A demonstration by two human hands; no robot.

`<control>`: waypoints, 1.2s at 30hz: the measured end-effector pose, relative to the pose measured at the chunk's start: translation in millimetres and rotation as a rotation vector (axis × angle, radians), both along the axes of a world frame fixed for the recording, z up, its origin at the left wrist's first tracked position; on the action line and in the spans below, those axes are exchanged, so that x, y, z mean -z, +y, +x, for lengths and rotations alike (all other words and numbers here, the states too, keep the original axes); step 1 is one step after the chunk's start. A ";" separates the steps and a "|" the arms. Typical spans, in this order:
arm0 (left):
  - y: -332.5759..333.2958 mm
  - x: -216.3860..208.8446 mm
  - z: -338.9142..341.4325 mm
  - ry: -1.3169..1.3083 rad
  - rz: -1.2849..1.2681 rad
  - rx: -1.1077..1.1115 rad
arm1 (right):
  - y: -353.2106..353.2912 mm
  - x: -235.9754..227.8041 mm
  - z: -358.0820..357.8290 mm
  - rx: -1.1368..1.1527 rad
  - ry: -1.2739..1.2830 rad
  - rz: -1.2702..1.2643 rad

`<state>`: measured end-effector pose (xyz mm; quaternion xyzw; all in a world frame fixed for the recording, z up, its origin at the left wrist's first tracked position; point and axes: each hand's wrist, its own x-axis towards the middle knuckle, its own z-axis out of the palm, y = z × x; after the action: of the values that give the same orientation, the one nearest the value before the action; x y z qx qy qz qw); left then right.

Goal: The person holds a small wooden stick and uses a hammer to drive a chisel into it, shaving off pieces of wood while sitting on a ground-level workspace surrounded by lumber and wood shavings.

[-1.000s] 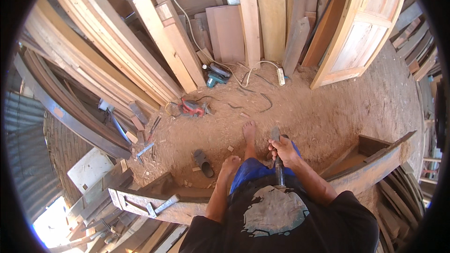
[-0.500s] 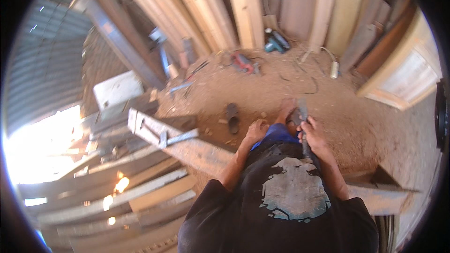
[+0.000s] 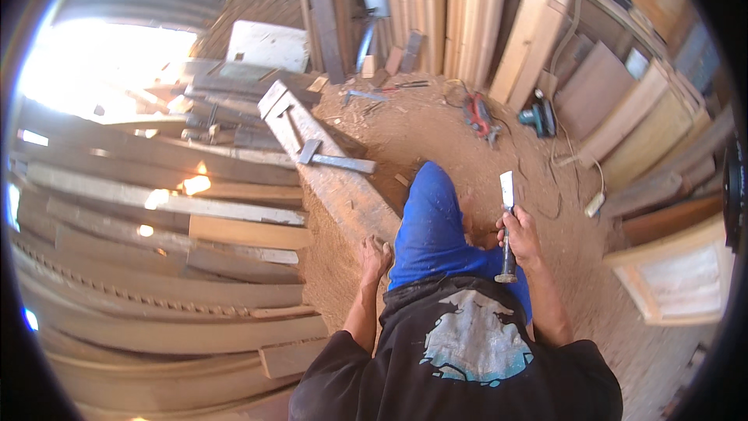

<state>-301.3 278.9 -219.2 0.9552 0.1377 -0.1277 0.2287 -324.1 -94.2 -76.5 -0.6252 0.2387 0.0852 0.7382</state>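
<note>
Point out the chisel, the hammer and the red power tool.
Chisel (image 3: 507, 256), head view: dark handle.
Hammer (image 3: 343, 162), head view: middle of its handle.
Red power tool (image 3: 478, 114), head view: red body.

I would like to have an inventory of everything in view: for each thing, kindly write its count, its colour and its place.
chisel: 1, pale blade, dark handle, in the right hand
hammer: 1, grey, lying on the bench
bench: 1, worn brown, left of the shorts
power tools: 2, one red, one teal, on the ground ahead
socket strip: 1, whitish, ground at right
panelled frame: 1, light wood, far right
white panel: 1, upper left
leaning boards: many, brown to pale, top and right
stacked boards: many, brown and grey, left
shirt: 1, black with pale print, bottom centre
shorts: 1, blue, centre
right hand: 1, around the chisel
left hand: 1, by the bench edge
</note>
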 end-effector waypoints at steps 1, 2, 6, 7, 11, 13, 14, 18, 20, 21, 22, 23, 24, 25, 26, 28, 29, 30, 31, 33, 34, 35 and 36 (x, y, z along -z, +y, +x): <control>4.0 3.7 -4.6 -0.013 -0.011 -0.040 | 6.7 1.6 10.1 -0.057 -0.006 -0.050; 9.2 10.1 -13.6 -0.111 0.046 -0.068 | 16.3 2.5 21.3 -0.106 -0.022 -0.056; 29.0 15.8 -8.1 -0.160 0.018 -0.254 | 65.2 -11.3 67.9 -0.287 -0.066 -0.139; 31.4 14.4 1.6 -0.077 -0.038 -0.339 | 79.8 -16.7 79.7 -0.322 -0.079 -0.161; 55.8 67.6 17.4 -0.189 -0.070 -0.542 | 159.0 -23.8 113.9 -0.507 -0.168 -0.260; 60.1 88.1 29.1 -0.220 -0.268 -0.737 | 201.2 -23.6 126.3 -0.584 -0.185 -0.332; 54.4 92.9 33.1 -0.208 -0.292 -0.770 | 212.9 -16.1 134.1 -0.617 -0.176 -0.358; 42.1 60.0 47.7 -0.148 -0.289 -0.785 | 246.6 3.0 163.9 -0.663 -0.083 -0.345; 42.8 56.5 49.9 -0.154 -0.247 -0.809 | 269.1 9.1 175.5 -0.674 -0.059 -0.325; 45.9 58.7 47.0 -0.133 -0.252 -0.821 | 278.4 13.6 177.8 -0.686 -0.040 -0.332; 47.0 61.0 42.9 -0.115 -0.297 -0.829 | 286.1 19.6 177.2 -0.655 0.000 -0.232; 47.1 56.4 50.5 -0.111 -0.345 -0.810 | 288.3 21.3 181.5 -0.594 0.024 -0.133; 48.1 52.8 54.1 -0.098 -0.351 -0.788 | 291.6 18.4 184.3 -0.574 0.037 -0.084; 48.0 49.6 56.9 -0.118 -0.353 -0.813 | 292.1 14.2 188.6 -0.543 0.048 -0.091; 45.2 45.3 60.2 -0.136 -0.360 -0.821 | 287.7 7.3 193.1 -0.546 0.049 -0.012; 44.3 45.8 63.5 -0.091 -0.340 -0.857 | 274.0 11.2 202.2 -0.503 0.060 0.056; 45.4 51.7 63.3 -0.084 -0.315 -0.859 | 264.0 9.8 207.1 -0.502 0.058 0.060; 46.6 60.2 59.9 -0.078 -0.287 -0.862 | 250.7 11.7 211.7 -0.504 0.058 0.068; 46.0 64.3 58.9 -0.073 -0.279 -0.841 | 233.6 16.2 216.7 -0.449 0.062 0.054; 49.0 73.4 52.1 -0.043 -0.301 -0.829 | 200.5 25.8 225.9 -0.423 0.035 0.024; 52.2 80.0 48.3 -0.017 -0.328 -0.842 | 183.6 33.3 231.2 -0.401 -0.004 0.008; 53.0 79.6 47.6 -0.023 -0.386 -0.835 | 166.8 43.7 236.1 -0.362 0.002 0.010; 54.8 78.5 47.3 -0.027 -0.441 -0.839 | 151.3 54.4 242.5 -0.321 0.005 -0.006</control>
<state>-254.0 333.8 -297.7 0.7474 0.4782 -0.0382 0.4597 -81.6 57.1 -130.9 -0.6574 0.1379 0.2028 0.7125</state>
